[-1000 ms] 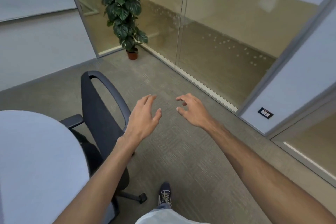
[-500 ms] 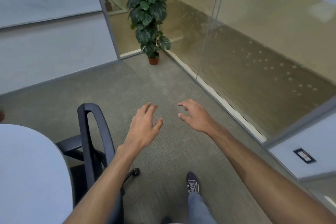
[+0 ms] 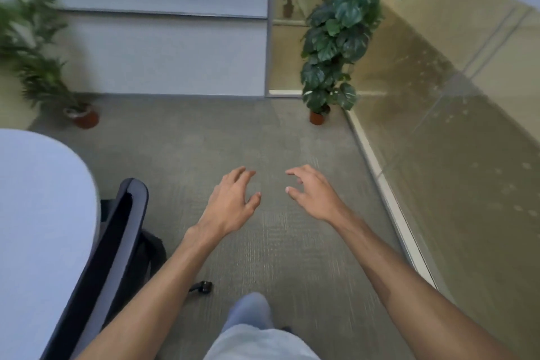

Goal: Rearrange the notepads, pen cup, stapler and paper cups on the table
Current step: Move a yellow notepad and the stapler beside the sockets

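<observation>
Above the grey carpet (image 3: pixel 277 257), out past the table's rounded end, the person holds both hands forward in the air. The left hand (image 3: pixel 230 202) hangs palm down, fingers loosely spread, grasping nothing. The right hand (image 3: pixel 312 196) is near it but not touching, fingers slackly curved, thumb out, also holding nothing. The white table (image 3: pixel 38 213) fills the left edge of the view, well apart from both hands. A dark office chair (image 3: pixel 117 242) stands against the table's curved edge. A leafy potted plant (image 3: pixel 339 38) stands in the far corner by the glass wall (image 3: pixel 453 126). A second plant (image 3: pixel 35 47), far left, is blurred, perhaps a palm.
</observation>
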### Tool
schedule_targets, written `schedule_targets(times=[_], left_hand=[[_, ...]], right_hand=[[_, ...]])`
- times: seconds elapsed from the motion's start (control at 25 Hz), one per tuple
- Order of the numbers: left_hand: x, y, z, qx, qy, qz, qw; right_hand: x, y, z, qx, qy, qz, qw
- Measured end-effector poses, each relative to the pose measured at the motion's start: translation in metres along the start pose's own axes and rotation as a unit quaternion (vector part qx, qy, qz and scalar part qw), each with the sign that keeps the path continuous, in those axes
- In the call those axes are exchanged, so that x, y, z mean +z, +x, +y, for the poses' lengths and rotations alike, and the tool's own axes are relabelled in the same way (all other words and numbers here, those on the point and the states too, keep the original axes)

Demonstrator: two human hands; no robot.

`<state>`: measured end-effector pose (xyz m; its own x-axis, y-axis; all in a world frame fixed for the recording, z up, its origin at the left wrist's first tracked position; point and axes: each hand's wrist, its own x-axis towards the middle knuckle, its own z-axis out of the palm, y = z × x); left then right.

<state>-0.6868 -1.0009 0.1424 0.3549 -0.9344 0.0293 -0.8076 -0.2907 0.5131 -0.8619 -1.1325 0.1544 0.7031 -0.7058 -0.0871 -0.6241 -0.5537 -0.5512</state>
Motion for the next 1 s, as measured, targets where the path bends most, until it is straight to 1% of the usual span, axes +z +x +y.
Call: schedule_targets(times=[0.2,0.44,0.64,0.8,0.88,1.0], left_hand=[[-0.003,0.055,-0.010,-0.077,-0.008,0.041,0.996],[-0.016,0.146,-0.065,-0.154,-0.010,0.079,0.985],[-0.045,0.225,-0.119,-0.212,-0.016,0.101,0.972],[-0.073,0.269,-0.159,-0.263,-0.015,0.121,0.957],[-0.087,0.283,-0.178,-0.292,-0.014,0.136,0.947],[-0.106,0.303,-0.211,-0.346,-0.024,0.178,0.921]], right_hand=[[-0.005,0.089,0.010,-0.080,-0.004,-0.036,0.996],[-0.002,0.228,-0.001,-0.141,-0.004,-0.082,0.987],[-0.004,0.346,-0.031,-0.180,-0.016,-0.128,0.975],[0.006,0.436,-0.065,-0.225,-0.021,-0.156,0.962],[0.016,0.474,-0.086,-0.254,-0.023,-0.175,0.951],[0.037,0.535,-0.121,-0.299,-0.023,-0.201,0.933]])
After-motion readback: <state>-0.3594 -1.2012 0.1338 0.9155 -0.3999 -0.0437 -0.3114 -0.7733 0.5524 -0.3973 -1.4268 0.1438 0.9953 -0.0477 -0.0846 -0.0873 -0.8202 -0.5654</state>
